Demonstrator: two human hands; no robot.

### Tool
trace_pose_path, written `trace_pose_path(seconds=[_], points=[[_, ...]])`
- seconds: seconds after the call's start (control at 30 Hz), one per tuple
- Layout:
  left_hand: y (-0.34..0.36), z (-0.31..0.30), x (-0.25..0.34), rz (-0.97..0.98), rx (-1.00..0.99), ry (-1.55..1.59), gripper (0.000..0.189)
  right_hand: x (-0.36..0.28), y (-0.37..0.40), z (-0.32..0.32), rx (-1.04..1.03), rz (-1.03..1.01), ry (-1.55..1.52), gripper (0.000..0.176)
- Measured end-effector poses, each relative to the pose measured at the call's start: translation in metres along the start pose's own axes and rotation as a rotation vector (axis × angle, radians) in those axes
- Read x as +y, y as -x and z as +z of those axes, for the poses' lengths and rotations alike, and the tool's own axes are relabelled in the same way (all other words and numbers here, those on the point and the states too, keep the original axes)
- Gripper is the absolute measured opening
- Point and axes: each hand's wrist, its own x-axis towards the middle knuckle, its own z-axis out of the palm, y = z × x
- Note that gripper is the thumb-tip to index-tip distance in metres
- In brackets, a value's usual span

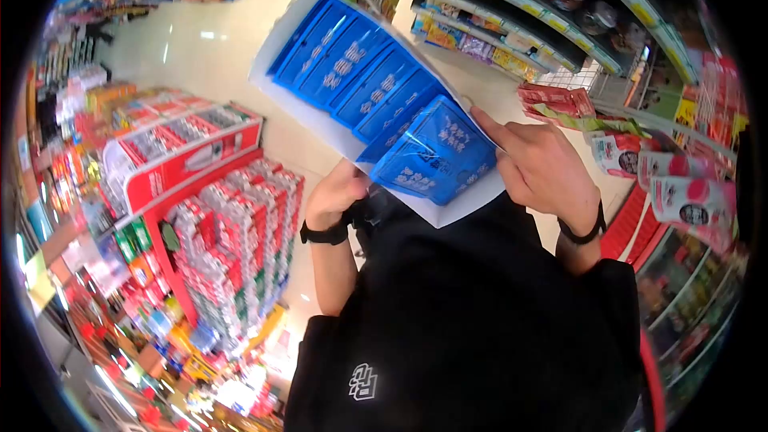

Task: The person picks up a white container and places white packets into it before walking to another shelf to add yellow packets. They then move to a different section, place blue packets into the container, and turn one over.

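A white open box (306, 116) is held tilted in front of my body. Inside it lie several blue packets (336, 52) with white lettering, in a row. One blue packet (440, 152) at the near end sits loose on top, with a shiny clear part. My left hand (340, 196) grips the box's lower left edge, its fingertips hidden under the box. On the right side my right hand (548, 164) holds the box's near right edge, index finger stretched along the rim and the other fingers curled.
Stacked red and white cans (240, 232) stand at the left beside a red display (184, 168). Shelves with price strips (528, 16) run along the upper right. Pink and white pouches (692, 200) hang at the right, above a red basket (632, 228). Pale floor (192, 40) shows beyond the box.
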Motion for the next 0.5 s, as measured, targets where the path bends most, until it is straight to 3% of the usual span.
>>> trace_pose_path(seconds=[0.13, 0.3, 0.4, 0.5], points=[[0.02, -0.036, 0.008, 0.214, -0.092, 0.142, 0.116, -0.032, -0.001, 0.006, 0.055, -0.015, 0.029, 0.051], [0.082, -0.043, 0.013, 0.128, 0.079, 0.068, 0.106, -0.087, -0.018, 0.045, -0.045, -0.009, 0.136, 0.051], [0.109, -0.047, 0.002, 0.19, 0.257, 0.078, 0.097, -0.116, -0.036, 0.073, -0.091, -0.049, 0.121, 0.052], [0.139, -0.057, -0.009, 0.224, 0.353, 0.091, 0.1, -0.138, -0.045, 0.096, -0.044, -0.11, 0.059, 0.051]])
